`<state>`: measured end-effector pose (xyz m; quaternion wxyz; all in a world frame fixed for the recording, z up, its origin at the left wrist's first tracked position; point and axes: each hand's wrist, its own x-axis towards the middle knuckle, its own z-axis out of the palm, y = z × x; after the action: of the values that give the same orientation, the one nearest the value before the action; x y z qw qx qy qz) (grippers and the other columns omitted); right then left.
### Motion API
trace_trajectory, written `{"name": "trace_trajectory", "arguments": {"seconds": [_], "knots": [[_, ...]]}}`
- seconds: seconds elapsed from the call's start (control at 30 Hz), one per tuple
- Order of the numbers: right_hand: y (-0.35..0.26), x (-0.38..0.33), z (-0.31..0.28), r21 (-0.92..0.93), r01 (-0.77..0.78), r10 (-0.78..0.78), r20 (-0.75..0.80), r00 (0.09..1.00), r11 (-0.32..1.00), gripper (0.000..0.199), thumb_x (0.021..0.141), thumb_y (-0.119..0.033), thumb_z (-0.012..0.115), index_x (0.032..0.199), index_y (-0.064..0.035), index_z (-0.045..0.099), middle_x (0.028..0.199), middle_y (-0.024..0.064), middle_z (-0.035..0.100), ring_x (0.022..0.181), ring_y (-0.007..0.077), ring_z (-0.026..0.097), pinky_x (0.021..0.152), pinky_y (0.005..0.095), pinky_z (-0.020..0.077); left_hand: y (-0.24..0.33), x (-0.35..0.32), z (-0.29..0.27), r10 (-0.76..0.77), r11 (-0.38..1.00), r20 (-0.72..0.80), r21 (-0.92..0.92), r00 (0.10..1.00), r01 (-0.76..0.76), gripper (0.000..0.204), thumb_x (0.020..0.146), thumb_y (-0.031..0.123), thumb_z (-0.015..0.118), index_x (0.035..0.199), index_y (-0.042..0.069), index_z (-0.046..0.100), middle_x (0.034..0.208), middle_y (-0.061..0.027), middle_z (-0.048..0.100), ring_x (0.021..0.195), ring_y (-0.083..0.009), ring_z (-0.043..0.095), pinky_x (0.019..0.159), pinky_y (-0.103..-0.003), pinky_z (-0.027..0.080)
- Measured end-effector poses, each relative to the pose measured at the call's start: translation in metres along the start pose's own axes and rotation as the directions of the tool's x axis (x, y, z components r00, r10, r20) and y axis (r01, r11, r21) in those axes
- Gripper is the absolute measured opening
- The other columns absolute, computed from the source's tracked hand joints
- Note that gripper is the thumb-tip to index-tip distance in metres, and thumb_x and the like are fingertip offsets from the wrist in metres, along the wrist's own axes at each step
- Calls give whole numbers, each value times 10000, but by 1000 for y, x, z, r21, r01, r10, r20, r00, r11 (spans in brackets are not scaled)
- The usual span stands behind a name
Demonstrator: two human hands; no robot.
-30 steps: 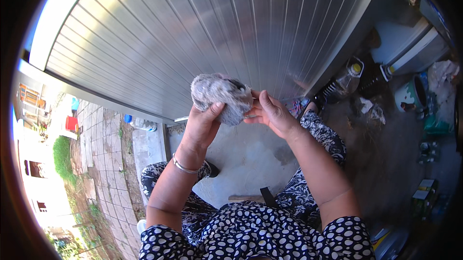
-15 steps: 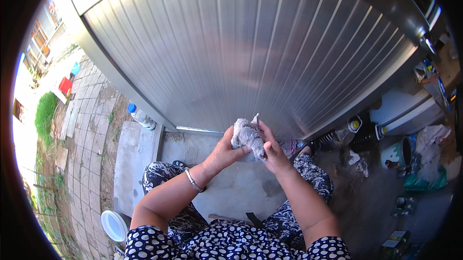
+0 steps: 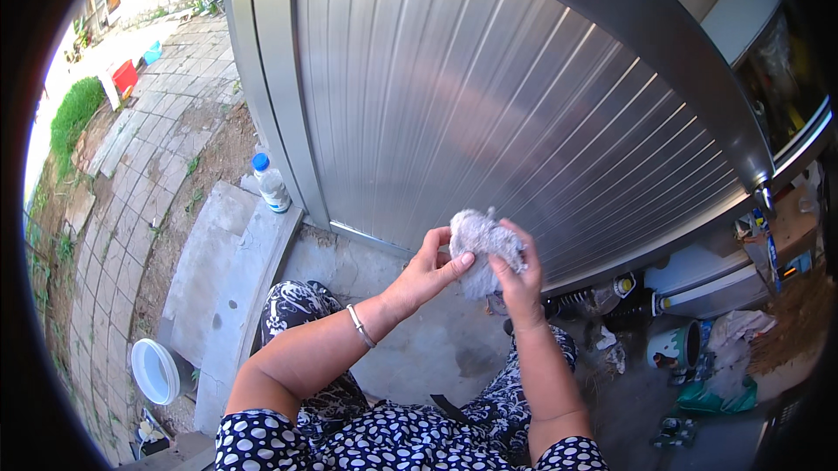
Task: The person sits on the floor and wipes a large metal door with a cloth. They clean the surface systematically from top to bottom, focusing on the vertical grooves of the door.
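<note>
Grey, fluffy wad of fibre (image 3: pixel 485 248) at frame centre looks light and soft; your left hand (image 3: pixel 425 275) and right hand (image 3: pixel 517 281) pinch its edges.

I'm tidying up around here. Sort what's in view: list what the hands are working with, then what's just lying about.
In hand:
- grey crumpled cloth, held between the left hand and right hand
- ribbed metal door right in front of it

Lying about:
- plastic bottle with blue cap
- white bowl
- spray cans
- green rag
- red container
</note>
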<state>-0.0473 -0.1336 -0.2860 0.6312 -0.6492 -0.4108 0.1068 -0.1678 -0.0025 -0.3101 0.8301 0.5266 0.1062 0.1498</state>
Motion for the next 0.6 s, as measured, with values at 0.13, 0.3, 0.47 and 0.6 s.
{"name": "trace_trajectory", "arguments": {"seconds": [0.13, 0.3, 0.47, 0.6], "knots": [[-96, 74, -3, -356, 638, -616, 190, 765, 682, 596, 715, -21, 666, 1288, -24, 500, 1272, 133, 527, 1195, 296, 496, 1020, 406, 389, -16, 0, -24, 5, 936, -91, 351, 996, 28, 511, 896, 323, 658, 1246, 24, 435, 1149, -97, 555, 920, -155, 597, 800, -308, 514], [-215, 147, -5, -720, 693, -872, 351, 342, -18, 498, 836, -85, 676, 1303, -62, 503, 1332, 136, 490, 1204, 282, 481, 1017, 379, 399, -27, -12, -9, -83, 840, 23, 540, 996, 57, 451, 865, 272, 666, 1195, 34, 472, 1134, -139, 566, 877, -216, 619, 799, -344, 521], [-181, 206, 21, -812, 553, -897, 370, 241, -186, 726, 640, 2, 790, 1279, -254, 557, 1344, 37, 464, 1197, 258, 467, 996, 368, 404, -38, -20, 2, -163, 785, 111, 616, 980, 61, 470, 864, 271, 663, 1225, 39, 470, 1154, -142, 556, 880, -221, 623, 806, -344, 521], [-119, 193, 52, -815, 537, -761, 487, 430, -218, 629, 691, -34, 743, 1235, -314, 595, 1323, -20, 489, 1110, 232, 479, 948, 352, 415, -48, -26, 4, -178, 785, 138, 617, 974, 55, 464, 868, 288, 654, 1222, 52, 468, 1158, -144, 550, 872, -226, 625, 797, -352, 518]]}}
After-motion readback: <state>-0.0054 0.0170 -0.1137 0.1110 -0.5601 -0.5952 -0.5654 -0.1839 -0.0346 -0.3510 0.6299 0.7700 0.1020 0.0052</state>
